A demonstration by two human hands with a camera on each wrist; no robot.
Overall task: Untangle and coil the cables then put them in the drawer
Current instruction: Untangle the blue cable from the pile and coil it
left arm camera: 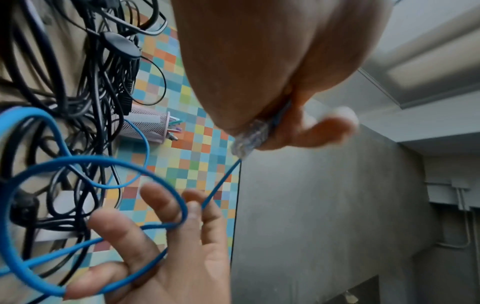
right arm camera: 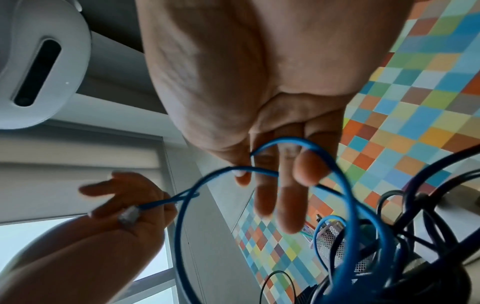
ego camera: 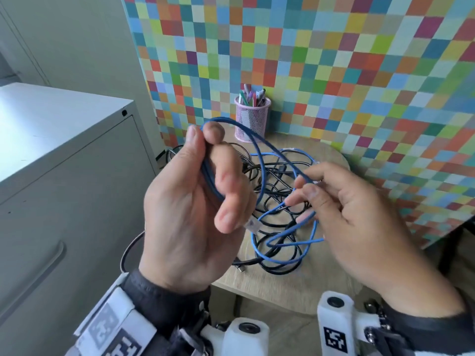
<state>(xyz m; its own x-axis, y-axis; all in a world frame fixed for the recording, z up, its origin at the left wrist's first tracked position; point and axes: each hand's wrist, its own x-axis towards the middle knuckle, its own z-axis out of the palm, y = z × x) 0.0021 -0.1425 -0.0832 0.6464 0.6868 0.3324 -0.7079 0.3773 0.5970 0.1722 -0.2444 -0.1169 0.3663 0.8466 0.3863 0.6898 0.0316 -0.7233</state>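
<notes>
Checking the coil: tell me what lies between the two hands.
In the head view, a span of the blue cable arcs from the left hand to the right hand, above the black cables.

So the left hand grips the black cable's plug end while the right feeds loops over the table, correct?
Not quite: the cable gripped in the left hand is the blue cable, clear plug at its fingers, as the head view shows. The right hand does feed its loops over the table.

Light: bright, even daylight; window blown out in the right wrist view.
Shadows: soft, barely seen.
Blur: wrist views smeared, close fingers out of focus.
Edges: bent by wide-angle lenses.
</notes>
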